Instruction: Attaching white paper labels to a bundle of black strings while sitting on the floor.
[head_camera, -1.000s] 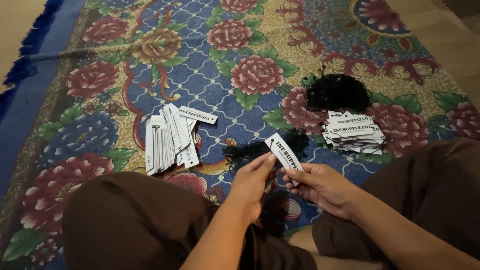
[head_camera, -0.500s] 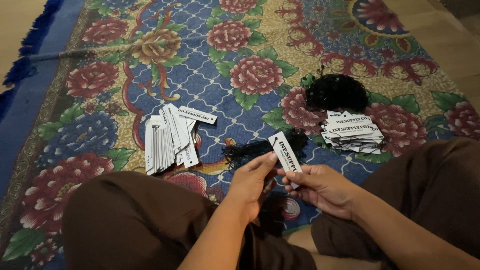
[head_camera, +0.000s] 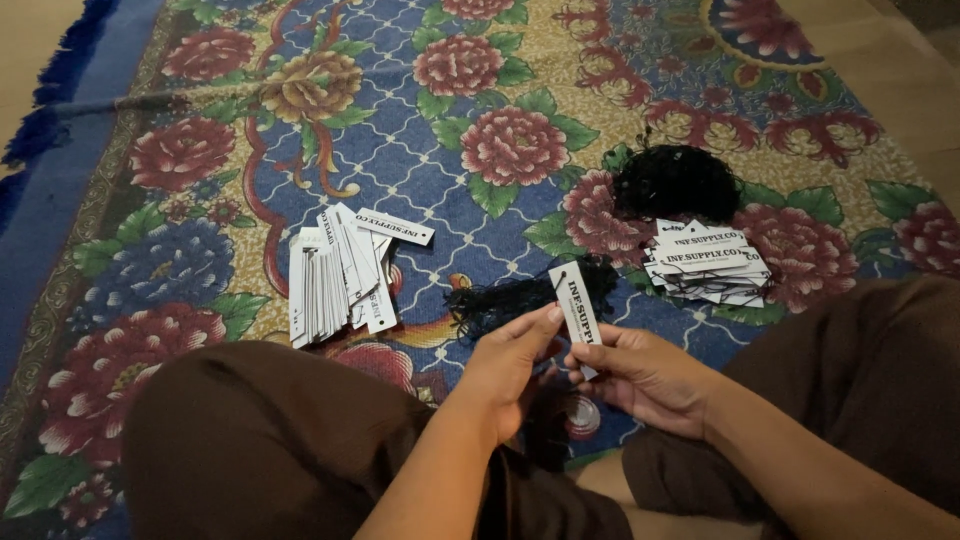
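My right hand (head_camera: 648, 375) pinches the lower end of a narrow white paper tag (head_camera: 576, 302) and holds it upright above my lap. My left hand (head_camera: 510, 365) touches the tag's left edge with its fingertips. A black string hangs from the hole at the tag's top end. Just behind the tag lies a loose bundle of black strings (head_camera: 505, 300) on the flowered carpet (head_camera: 450, 190).
A fanned heap of white tags (head_camera: 335, 275) lies to the left on the carpet. A stack of tags with strings (head_camera: 708, 262) lies to the right, with a black tangle of strings (head_camera: 678, 182) behind it. My knees in brown trousers (head_camera: 260, 440) fill the front.
The tag has turned slightly more upright between my hands. The heaps on the carpet have not moved.
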